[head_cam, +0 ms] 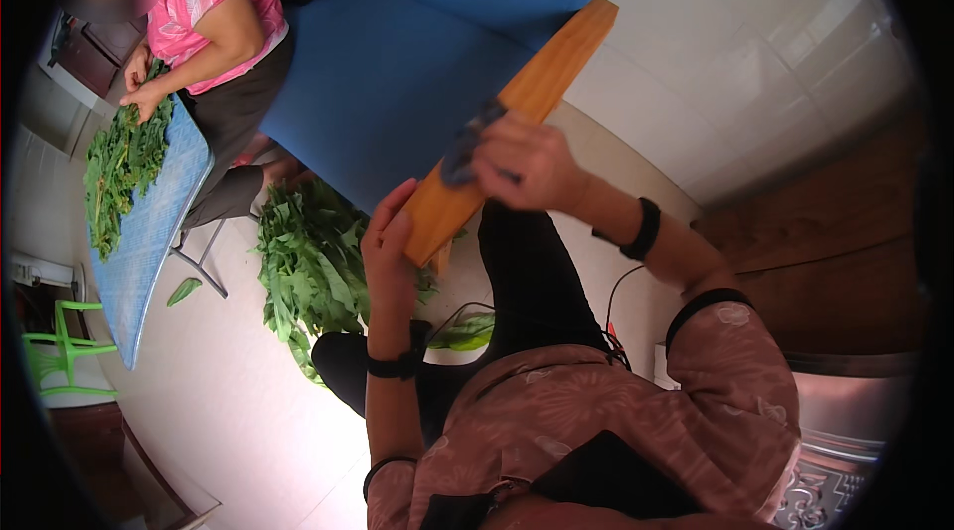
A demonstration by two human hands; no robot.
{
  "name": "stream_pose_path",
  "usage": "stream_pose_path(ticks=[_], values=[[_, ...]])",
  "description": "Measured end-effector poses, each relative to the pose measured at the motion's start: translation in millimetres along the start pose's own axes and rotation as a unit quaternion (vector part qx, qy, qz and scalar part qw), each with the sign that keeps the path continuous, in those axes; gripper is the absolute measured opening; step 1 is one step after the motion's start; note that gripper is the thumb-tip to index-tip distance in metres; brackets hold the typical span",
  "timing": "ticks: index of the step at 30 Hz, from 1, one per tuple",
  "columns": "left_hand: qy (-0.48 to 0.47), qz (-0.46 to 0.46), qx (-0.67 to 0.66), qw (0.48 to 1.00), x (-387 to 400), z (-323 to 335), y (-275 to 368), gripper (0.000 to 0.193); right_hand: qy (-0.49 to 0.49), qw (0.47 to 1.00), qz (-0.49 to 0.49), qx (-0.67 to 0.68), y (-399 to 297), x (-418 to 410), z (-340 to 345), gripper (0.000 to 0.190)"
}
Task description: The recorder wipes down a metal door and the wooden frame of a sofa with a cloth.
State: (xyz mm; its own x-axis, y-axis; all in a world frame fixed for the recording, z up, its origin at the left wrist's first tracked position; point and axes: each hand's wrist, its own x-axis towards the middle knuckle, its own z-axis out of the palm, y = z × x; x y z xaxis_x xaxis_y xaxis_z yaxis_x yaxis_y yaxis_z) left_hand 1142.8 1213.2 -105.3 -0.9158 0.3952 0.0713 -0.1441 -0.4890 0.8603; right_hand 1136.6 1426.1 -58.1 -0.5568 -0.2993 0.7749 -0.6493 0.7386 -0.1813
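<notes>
A long wooden board [555,68], perhaps the armrest of the blue sofa, slants from the centre up to the right. My right hand [525,161] is closed on a crumpled dark blue cloth [463,150] and presses it against the board's middle; hand and cloth are a little blurred. My left hand [389,243] lies at the board's lower end, its fingers along the near edge and corner. Whether it grips the board is hard to see.
Blue sofa [373,75] beyond the board. Leafy greens [313,262] heap on the floor beside my legs. At left, a person in a pink shirt [216,1] handles greens [130,165] on a blue folding table [168,209]. A green plastic chair [67,344] stands lower left.
</notes>
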Motion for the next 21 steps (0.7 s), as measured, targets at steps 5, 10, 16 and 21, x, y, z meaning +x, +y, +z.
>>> stream_pose_path(ticks=[5,10,16,21], values=[[0.050,0.211,0.586,0.781,5,20,15,0.050,0.007,0.993,0.070,-0.099,71,-13,-27,0.005],[0.035,0.207,0.768,0.605,4,59,16,0.058,0.020,0.951,0.192,-0.242,152,-21,-47,0.017],[0.042,0.215,0.852,0.476,9,55,2,0.057,-0.049,0.723,0.623,-0.295,275,-105,-125,0.039],[0.051,0.227,0.863,0.448,10,63,1,0.056,0.051,0.737,0.620,-0.264,304,-117,-162,0.040]])
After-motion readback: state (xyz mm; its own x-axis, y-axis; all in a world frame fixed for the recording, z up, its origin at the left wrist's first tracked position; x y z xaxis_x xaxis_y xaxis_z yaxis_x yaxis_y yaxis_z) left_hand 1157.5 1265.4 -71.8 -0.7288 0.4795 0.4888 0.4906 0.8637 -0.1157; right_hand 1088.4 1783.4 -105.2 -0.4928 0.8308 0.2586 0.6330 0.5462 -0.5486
